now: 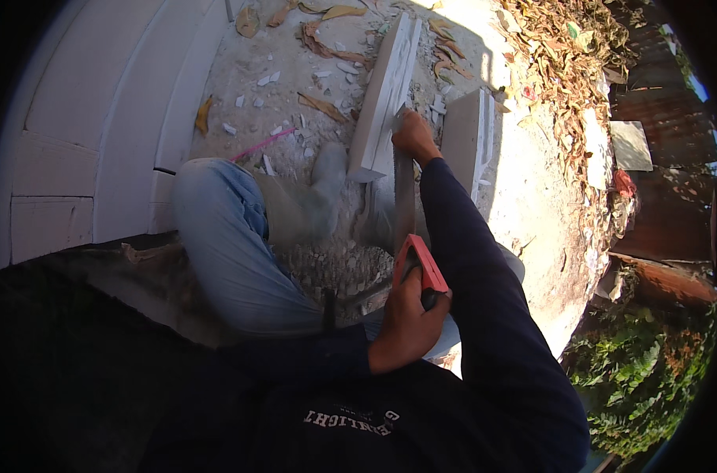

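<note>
My left hand (409, 327) is closed round the red and black handle (423, 268) of a handsaw. The grey saw blade (405, 201) runs away from me toward a long, pale block (382, 102) lying on the ground. At the blade's far end my right hand (415, 135) is closed, its fingers seeming to grip the blade tip beside the block's right edge. Whether those fingers also touch the block is hard to tell. The teeth cannot be made out.
A second pale block (465, 138) lies to the right. White chips and dry leaves (323, 106) litter the ground. Stacked pale blocks (98, 142) form a wall at left. My bent knee (216, 197) is left of the saw. Rusty metal sheets (662, 213) and green plants (642, 370) stand far right.
</note>
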{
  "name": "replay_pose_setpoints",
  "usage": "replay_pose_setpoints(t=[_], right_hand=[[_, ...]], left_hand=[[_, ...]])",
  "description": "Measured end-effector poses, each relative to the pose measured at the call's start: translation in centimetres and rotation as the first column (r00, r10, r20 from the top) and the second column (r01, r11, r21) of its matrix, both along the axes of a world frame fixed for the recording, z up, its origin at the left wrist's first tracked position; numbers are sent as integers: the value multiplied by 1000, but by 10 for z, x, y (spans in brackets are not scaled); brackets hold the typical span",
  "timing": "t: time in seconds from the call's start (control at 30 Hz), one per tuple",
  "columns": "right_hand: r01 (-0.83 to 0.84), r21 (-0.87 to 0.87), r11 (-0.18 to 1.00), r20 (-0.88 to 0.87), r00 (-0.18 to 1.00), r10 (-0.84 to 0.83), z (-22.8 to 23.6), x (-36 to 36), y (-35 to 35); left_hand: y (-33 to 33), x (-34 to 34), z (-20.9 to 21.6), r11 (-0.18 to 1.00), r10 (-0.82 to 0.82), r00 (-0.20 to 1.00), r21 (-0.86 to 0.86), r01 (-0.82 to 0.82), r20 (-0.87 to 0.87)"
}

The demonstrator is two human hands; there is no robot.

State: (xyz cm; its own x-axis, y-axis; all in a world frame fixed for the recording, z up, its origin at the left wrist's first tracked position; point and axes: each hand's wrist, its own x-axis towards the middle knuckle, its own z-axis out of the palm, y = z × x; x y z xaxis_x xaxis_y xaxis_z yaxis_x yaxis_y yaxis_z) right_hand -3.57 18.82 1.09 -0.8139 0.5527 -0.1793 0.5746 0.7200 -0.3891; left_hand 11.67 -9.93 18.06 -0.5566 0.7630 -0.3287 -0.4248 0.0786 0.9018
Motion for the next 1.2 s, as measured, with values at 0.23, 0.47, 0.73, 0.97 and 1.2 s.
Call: replay_pose_setpoints(t=[0.23,0.47,0.73,0.97,1.2], right_hand=[[67,-60,996,-15,998,-68,16,53,-55],[84,-11,996,-113,990,-85,35,69,-64],[97,93,991,-203,976,-77,12,-8,25],[94,-27,995,-158,983,-97,-10,-49,59],[121,-26,992,-150,981,-124,-16,-57,68]], left_hand=[[-49,29,15,998,-28,981,57,40,-193],[-67,40,25,992,-111,980,40,119,-162],[12,-3,-34,984,137,946,147,-97,-295],[47,-42,-52,999,19,981,47,-10,-193],[66,-53,-33,993,116,979,46,-110,-165]])
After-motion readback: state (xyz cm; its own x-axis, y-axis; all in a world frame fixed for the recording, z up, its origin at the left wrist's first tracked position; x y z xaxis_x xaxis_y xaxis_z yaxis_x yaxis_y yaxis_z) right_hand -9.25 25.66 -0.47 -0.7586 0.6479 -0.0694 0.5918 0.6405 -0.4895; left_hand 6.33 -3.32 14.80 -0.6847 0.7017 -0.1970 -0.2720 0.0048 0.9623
